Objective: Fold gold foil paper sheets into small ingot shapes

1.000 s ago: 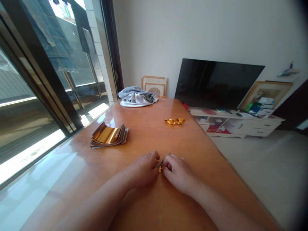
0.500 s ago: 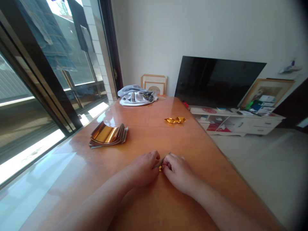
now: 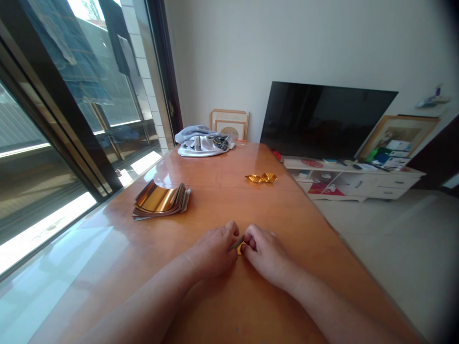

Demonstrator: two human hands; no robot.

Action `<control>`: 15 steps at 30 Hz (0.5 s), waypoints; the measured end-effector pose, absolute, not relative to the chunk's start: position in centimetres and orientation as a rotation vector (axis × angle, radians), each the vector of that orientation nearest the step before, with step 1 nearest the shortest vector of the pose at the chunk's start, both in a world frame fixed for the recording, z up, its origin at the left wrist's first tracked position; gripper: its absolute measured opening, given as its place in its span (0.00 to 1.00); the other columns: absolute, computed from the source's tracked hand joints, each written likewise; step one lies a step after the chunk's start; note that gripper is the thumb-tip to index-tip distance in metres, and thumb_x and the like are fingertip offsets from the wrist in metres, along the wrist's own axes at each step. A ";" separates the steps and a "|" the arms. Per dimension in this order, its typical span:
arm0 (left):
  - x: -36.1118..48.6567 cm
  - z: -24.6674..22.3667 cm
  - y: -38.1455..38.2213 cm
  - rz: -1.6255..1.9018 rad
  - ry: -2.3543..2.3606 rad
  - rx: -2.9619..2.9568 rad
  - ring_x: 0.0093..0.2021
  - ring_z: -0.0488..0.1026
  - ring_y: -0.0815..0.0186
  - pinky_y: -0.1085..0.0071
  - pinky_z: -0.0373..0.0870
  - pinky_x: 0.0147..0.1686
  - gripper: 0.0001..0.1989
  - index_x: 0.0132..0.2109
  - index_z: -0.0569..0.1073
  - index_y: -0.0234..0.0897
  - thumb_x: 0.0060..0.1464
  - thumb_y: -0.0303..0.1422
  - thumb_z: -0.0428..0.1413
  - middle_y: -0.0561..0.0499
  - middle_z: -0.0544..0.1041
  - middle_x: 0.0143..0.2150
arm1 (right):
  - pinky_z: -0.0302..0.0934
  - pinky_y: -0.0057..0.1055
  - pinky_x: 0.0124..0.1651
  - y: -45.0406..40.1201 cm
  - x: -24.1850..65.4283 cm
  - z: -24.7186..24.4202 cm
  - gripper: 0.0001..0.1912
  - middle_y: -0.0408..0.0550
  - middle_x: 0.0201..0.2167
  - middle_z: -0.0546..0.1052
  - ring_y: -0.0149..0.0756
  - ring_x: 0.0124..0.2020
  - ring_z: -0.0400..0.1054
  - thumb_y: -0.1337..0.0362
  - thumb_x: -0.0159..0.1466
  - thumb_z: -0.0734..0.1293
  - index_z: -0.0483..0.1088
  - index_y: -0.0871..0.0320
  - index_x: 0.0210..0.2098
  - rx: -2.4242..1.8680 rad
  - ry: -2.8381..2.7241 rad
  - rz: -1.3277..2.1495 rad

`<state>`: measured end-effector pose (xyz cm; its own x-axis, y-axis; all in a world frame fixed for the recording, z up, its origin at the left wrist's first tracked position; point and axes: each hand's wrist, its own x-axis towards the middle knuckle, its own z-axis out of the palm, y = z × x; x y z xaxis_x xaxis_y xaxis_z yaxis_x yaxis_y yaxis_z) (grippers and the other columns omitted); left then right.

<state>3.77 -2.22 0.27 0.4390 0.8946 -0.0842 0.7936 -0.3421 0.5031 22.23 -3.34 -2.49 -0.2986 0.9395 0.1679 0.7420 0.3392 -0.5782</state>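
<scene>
Between my two hands, just over the wooden table point(image 3: 211, 205), is a small piece of gold foil paper point(image 3: 240, 248), its dull grey-brown back showing along the upper edge. My left hand point(image 3: 218, 246) is closed on its left side, the fingers curled. From the right, my right hand point(image 3: 263, 248) pinches the other side with thumb and forefinger. Much of the paper is hidden by the fingers. Farther along the table lie folded gold foil pieces point(image 3: 261, 178). A curved stack of gold foil sheets point(image 3: 159, 199) sits ahead and to the left of my left hand.
A bundle of pale grey cloth point(image 3: 204, 142) lies at the table's far end. Beyond it stand wooden picture frames point(image 3: 229, 123). A large television point(image 3: 326, 122) rests on a white cabinet point(image 3: 358, 184) at right. Sliding glass doors point(image 3: 107, 119) line the left side.
My right fingers have shifted slightly on the foil paper, and more of its gold face shows between the hands. My left hand has barely moved. The stack and folded pieces stay put.
</scene>
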 end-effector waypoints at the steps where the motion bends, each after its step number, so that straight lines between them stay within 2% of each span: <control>1: 3.8 0.3 -2.3 0.276 1.429 2.222 0.35 0.72 0.62 0.69 0.62 0.31 0.09 0.45 0.66 0.40 0.56 0.32 0.51 0.48 0.76 0.39 | 0.49 0.29 0.35 -3.3 22.3 -2.5 0.05 0.40 0.31 0.73 0.33 0.34 0.65 0.69 0.62 0.65 0.65 0.55 0.32 -1.459 -2.136 0.553; 5: 3.7 0.4 -2.4 0.245 1.418 2.276 0.35 0.72 0.63 0.70 0.62 0.31 0.09 0.43 0.67 0.41 0.53 0.29 0.51 0.50 0.76 0.38 | 0.50 0.28 0.36 -3.0 22.6 -2.7 0.06 0.41 0.31 0.73 0.33 0.35 0.66 0.69 0.63 0.65 0.66 0.55 0.29 -1.439 -2.162 0.558; 9: 3.7 0.2 -2.4 0.286 1.345 2.373 0.38 0.72 0.62 0.70 0.64 0.35 0.08 0.40 0.69 0.42 0.51 0.26 0.51 0.50 0.76 0.39 | 0.53 0.29 0.37 -2.9 22.7 -2.8 0.05 0.43 0.32 0.74 0.34 0.36 0.67 0.69 0.64 0.64 0.69 0.55 0.32 -1.418 -2.163 0.584; 15: 3.5 -0.3 -2.2 0.296 1.290 2.400 0.41 0.73 0.61 0.69 0.67 0.41 0.12 0.43 0.75 0.45 0.55 0.28 0.51 0.50 0.76 0.41 | 0.54 0.29 0.39 -2.9 22.7 -2.8 0.07 0.43 0.34 0.74 0.34 0.37 0.67 0.72 0.64 0.62 0.69 0.55 0.33 -1.394 -2.184 0.550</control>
<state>3.50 -2.20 -0.30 0.5520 0.8339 -0.0022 0.7495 -0.4950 0.4395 22.74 -2.94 -2.76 -0.3602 0.9144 0.1846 0.7179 0.3981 -0.5710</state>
